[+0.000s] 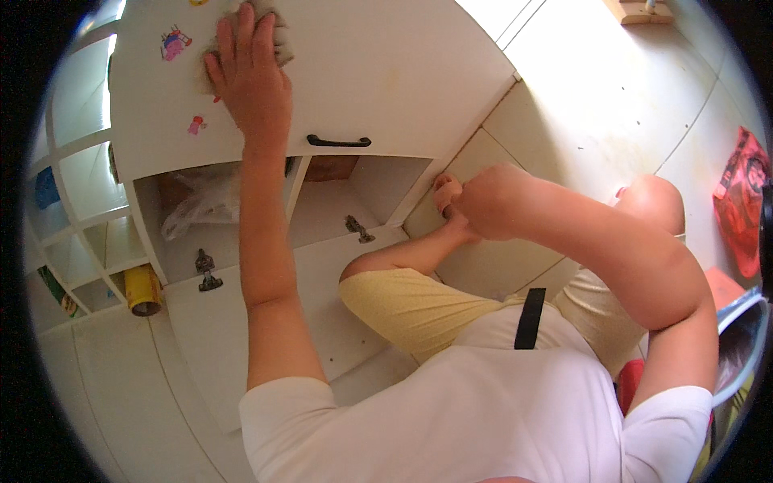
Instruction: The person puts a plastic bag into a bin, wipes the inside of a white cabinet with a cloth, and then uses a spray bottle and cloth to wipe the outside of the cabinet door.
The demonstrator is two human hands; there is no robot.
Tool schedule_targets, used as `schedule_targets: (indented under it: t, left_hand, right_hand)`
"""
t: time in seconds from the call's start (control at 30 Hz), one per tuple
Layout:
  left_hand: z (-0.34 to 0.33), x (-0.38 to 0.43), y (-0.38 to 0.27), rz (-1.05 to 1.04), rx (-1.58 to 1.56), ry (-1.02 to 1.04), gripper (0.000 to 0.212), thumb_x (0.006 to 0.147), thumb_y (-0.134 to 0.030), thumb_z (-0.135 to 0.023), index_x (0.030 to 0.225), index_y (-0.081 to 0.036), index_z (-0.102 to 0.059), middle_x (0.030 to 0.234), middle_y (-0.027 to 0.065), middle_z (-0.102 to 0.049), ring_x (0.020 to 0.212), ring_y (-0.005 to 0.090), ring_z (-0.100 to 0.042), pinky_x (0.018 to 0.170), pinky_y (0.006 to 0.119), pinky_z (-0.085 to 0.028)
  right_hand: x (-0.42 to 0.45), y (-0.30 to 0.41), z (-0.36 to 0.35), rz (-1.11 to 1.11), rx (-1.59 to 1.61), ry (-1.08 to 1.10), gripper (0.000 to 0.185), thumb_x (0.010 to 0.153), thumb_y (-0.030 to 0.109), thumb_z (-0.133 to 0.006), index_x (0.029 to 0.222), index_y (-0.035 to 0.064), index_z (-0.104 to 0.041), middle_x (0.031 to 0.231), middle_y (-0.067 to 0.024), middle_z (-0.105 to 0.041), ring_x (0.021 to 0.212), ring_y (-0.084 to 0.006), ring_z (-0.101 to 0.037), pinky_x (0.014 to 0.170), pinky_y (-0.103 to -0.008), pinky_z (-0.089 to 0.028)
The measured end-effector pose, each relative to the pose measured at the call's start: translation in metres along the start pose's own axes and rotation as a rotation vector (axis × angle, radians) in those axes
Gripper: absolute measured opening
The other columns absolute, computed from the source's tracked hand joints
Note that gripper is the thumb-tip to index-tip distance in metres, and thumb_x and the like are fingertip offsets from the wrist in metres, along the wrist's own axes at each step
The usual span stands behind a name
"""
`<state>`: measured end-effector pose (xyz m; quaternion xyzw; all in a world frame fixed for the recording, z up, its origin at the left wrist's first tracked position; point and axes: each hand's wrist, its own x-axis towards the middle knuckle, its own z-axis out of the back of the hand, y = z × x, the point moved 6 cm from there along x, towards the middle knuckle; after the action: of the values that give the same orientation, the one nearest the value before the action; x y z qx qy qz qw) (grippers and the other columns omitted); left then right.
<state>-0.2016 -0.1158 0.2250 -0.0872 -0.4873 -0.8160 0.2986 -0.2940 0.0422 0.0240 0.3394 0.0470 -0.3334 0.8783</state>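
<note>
My left hand lies on a greyish-beige cloth, fingers spread, pressing it against a white cabinet front. Small cartoon stickers are on that front around the cloth. To the right and below is a black bar handle. My right hand is bent down beside my bare foot; its fingers are hidden, so what it holds cannot be seen. Under the front, open compartments show a clear plastic bag. A lowered white door panel has two metal hinges.
A white cubby shelf stands at the left, with a yellow cylinder at its lower corner. Tiled floor extends to the right. A red plastic bag and a light-rimmed bin are at the right edge.
</note>
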Motion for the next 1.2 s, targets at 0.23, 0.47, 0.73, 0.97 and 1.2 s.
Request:
schedule_targets:
  t: [0.23, 0.47, 0.73, 0.97, 1.2]
  left_hand:
    - [-0.089, -0.067, -0.125, -0.2, -0.266, 0.187, 0.047, 0.081, -0.006, -0.057, 0.126, -0.015, -0.049, 0.14, 0.0006, -0.042, 0.133, 0.0193, -0.034, 0.104, 0.044, -0.031]
    - [-0.144, -0.181, -0.215, -0.46, -0.534, 0.641, 0.035, 0.081, -0.009, -0.058, 0.116, -0.008, -0.059, 0.129, 0.0056, -0.052, 0.12, 0.0252, -0.048, 0.099, 0.039, -0.041]
    - [-0.061, -0.135, -0.176, 1.18, -1.989, 0.91, 0.027, 0.088, -0.006, -0.052, 0.115, -0.004, -0.054, 0.117, 0.0065, -0.058, 0.105, 0.0234, -0.057, 0.094, 0.039, -0.046]
    - [-0.041, -0.103, -0.161, 1.586, -2.702, 0.57, 0.031, 0.087, -0.008, -0.055, 0.118, 0.0, -0.053, 0.119, 0.0074, -0.056, 0.107, 0.0231, -0.055, 0.096, 0.038, -0.045]
    - [-0.074, -0.106, -0.147, 1.552, -2.661, 0.539, 0.039, 0.094, -0.02, -0.049, 0.127, 0.0, -0.048, 0.126, 0.0139, -0.054, 0.115, 0.0267, -0.052, 0.098, 0.041, -0.044]
  right_hand:
    - [0.004, -0.005, -0.002, -0.018, 0.048, 0.053, 0.033, 0.068, 0.021, -0.07, 0.097, 0.0069, -0.067, 0.092, -0.0106, -0.068, 0.087, -0.0275, -0.065, 0.069, -0.0398, -0.052]
    - [-0.006, -0.043, 0.016, -0.188, 0.076, 0.074, 0.042, 0.086, 0.033, -0.057, 0.118, 0.0064, -0.056, 0.105, -0.0113, -0.063, 0.1, -0.0307, -0.06, 0.083, -0.0419, -0.048]
    - [-0.016, -0.066, 0.03, -0.26, 0.159, -0.042, 0.046, 0.088, 0.034, -0.055, 0.126, 0.009, -0.051, 0.115, -0.0139, -0.06, 0.107, -0.0315, -0.056, 0.091, -0.0411, -0.044]
    - [-0.069, -0.088, 0.087, -0.296, 0.377, -0.537, 0.045, 0.09, 0.035, -0.055, 0.125, 0.007, -0.054, 0.116, -0.014, -0.061, 0.102, -0.0256, -0.059, 0.09, -0.0349, -0.045]
    - [-0.272, -0.111, 0.031, -0.64, 0.384, -1.353, 0.046, 0.09, 0.024, -0.057, 0.129, 0.0025, -0.045, 0.117, -0.0141, -0.059, 0.103, -0.0199, -0.058, 0.09, -0.0323, -0.046]
